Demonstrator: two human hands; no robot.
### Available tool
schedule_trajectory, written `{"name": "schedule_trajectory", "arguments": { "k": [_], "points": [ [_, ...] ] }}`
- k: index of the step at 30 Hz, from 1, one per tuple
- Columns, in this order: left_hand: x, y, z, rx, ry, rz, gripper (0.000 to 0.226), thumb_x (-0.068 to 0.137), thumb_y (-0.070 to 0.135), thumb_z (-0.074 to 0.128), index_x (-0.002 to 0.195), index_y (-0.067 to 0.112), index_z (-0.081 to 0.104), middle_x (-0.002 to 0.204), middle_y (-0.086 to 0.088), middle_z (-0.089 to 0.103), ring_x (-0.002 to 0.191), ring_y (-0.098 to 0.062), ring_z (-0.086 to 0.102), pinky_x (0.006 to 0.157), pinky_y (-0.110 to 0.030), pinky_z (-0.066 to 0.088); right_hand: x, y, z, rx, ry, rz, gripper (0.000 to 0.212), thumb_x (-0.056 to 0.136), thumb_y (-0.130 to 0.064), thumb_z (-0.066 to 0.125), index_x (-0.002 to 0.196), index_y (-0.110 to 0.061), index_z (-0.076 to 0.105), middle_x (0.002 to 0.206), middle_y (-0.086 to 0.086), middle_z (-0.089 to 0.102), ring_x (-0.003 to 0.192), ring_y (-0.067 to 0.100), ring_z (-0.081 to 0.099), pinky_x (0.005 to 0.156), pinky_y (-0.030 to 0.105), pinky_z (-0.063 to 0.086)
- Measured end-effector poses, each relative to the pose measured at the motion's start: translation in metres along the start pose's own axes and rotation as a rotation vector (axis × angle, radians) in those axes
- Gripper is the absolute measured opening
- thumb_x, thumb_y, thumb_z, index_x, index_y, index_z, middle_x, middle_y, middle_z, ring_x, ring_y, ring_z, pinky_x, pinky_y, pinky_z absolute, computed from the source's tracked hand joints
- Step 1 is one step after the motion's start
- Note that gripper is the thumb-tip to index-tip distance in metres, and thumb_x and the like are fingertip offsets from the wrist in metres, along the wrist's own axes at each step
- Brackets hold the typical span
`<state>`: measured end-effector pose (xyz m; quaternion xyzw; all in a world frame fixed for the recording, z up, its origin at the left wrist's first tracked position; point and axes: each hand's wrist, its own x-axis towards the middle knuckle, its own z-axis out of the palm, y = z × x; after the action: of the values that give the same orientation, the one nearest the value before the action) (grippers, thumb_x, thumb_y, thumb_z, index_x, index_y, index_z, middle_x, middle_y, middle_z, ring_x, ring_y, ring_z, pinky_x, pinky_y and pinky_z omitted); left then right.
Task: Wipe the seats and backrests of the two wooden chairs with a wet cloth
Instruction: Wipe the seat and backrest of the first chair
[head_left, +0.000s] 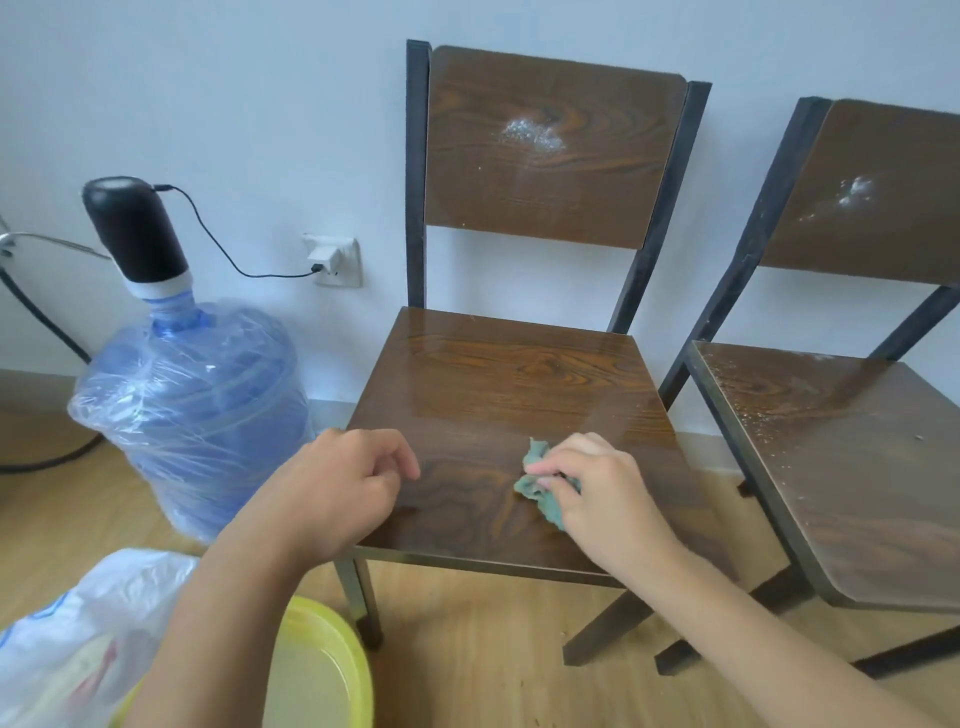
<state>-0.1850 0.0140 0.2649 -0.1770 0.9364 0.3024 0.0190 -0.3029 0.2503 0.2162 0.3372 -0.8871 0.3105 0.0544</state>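
Two dark wooden chairs with black metal frames stand against the wall. On the left chair's seat, which looks glossy and wet, my right hand presses a crumpled green cloth near the front edge. My left hand rests loosely curled on the seat's front left corner and holds nothing. White powder marks the left chair's backrest. The right chair's backrest also carries white powder, and its seat is dusted with white specks.
A large blue water bottle wrapped in plastic, with a black pump on top, stands left of the chairs, its cable plugged into a wall socket. A yellow basin and a white plastic bag sit on the wooden floor near me.
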Motion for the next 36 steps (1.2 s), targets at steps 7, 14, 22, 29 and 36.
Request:
{"name": "schedule_trajectory", "arguments": {
  "k": [7,14,22,29,36],
  "points": [
    [0.008,-0.027,-0.004,-0.024,0.313,-0.031,0.039,0.084,0.001,0.046,0.094,0.026,0.073,0.098,0.003,0.066,0.100,-0.023,0.058,0.085,-0.042,0.051,-0.019,-0.113,0.085,0.150,-0.195,-0.390,0.028,0.083,0.007,0.062,0.101,-0.009,0.077,0.094,0.006,0.064,0.097,0.022,0.052,0.083,0.030,0.048],
    [0.025,-0.029,0.010,0.013,0.470,-0.101,0.028,0.095,0.017,0.049,0.111,0.022,0.072,0.108,-0.001,0.059,0.106,-0.026,0.055,0.087,-0.045,0.050,0.002,-0.064,0.047,0.084,-0.135,-0.358,0.020,0.093,-0.004,0.064,0.107,-0.011,0.075,0.096,-0.001,0.061,0.095,0.016,0.052,0.081,0.022,0.046],
    [0.063,0.023,0.028,-0.081,0.381,0.051,0.029,0.094,0.022,0.048,0.114,0.028,0.068,0.114,0.008,0.058,0.109,-0.017,0.058,0.089,-0.040,0.053,0.012,0.065,-0.030,-0.284,-0.073,-0.129,0.025,0.080,0.000,0.078,0.102,-0.013,0.075,0.089,-0.009,0.056,0.090,0.012,0.053,0.077,0.026,0.049],
    [0.150,0.064,0.016,0.053,0.484,0.171,0.034,0.095,0.024,0.047,0.126,0.022,0.062,0.127,-0.001,0.056,0.120,-0.023,0.055,0.090,-0.044,0.052,0.111,0.144,-0.085,-0.378,0.102,0.237,0.020,0.096,-0.006,0.060,0.105,-0.012,0.077,0.102,0.006,0.064,0.108,0.028,0.059,0.094,0.037,0.047],
    [0.272,0.082,-0.070,-0.465,0.837,-0.139,0.065,0.106,0.038,0.038,0.158,0.002,0.023,0.159,-0.019,0.030,0.143,-0.038,0.034,0.111,-0.052,0.031,0.229,0.080,-0.121,-0.193,0.526,-0.159,0.018,0.094,-0.001,0.061,0.108,-0.009,0.069,0.111,0.001,0.047,0.098,0.013,0.048,0.074,0.008,0.046]
  ]
}}
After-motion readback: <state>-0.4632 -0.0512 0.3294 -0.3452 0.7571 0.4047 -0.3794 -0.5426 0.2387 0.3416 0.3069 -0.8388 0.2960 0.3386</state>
